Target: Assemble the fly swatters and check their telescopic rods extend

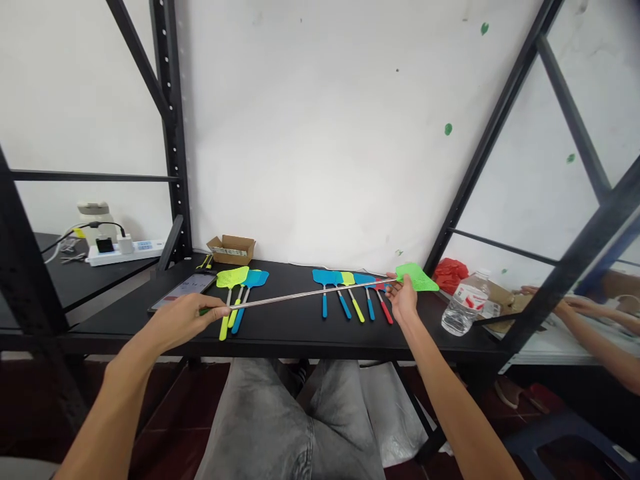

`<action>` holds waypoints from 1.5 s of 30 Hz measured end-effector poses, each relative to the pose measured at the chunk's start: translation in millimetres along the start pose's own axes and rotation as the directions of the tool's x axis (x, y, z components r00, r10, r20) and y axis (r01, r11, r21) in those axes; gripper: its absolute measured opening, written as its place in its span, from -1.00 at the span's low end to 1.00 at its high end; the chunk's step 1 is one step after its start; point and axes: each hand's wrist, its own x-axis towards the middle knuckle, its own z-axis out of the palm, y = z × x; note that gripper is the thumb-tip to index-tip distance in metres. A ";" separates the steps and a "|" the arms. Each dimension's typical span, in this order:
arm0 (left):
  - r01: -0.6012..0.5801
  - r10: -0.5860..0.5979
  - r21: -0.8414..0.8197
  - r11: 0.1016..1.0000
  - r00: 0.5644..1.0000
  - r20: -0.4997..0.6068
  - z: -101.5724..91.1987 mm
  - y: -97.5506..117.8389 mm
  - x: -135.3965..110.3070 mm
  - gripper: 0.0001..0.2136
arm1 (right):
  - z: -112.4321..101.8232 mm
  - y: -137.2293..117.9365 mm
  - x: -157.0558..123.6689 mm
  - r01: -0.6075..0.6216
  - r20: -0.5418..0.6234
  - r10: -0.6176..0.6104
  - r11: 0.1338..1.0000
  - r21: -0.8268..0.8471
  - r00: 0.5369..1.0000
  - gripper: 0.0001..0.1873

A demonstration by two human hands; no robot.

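Note:
My left hand [187, 319] is closed round the handle end of a green fly swatter [417, 277] whose thin metal rod is pulled out long across the black table [280, 333]. My right hand [403, 297] pinches the rod just below the green mesh head. Under the rod on the left lie a yellow swatter [231, 279] and two blue ones [256, 280]. Further right lies a row of several short swatters [350, 287] with blue, yellow and red handles.
A phone [185, 288] lies at the table's left end, a small open cardboard box [231, 249] behind it. A water bottle [463, 303] and a red bag [450, 273] stand right. Black rack posts frame both sides. Another person's arms [590, 313] rest at far right.

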 end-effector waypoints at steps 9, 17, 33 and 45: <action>0.000 -0.001 0.054 0.999 1.000 0.011 -3.9 -1.3 -1.3 -0.54 | 0.5 6.0 -7.1 -0.015 -0.017 0.015 0.999 0.028 1.000 -0.58; -0.021 0.019 0.081 0.996 1.000 0.025 -3.7 3.6 -2.9 -0.56 | -5.6 3.5 -8.0 -0.014 -0.034 0.015 0.999 0.034 0.999 -0.58; -0.234 0.237 -0.092 0.968 0.971 0.023 32.9 73.4 -0.5 -0.54 | 56.3 34.3 -84.3 -0.021 0.207 0.028 0.999 -0.032 0.978 -0.47; -0.195 0.194 -0.029 0.980 0.981 -0.018 38.1 87.5 -3.0 -0.53 | 70.5 42.5 -105.4 -0.013 0.222 0.019 1.000 -0.027 0.975 -0.46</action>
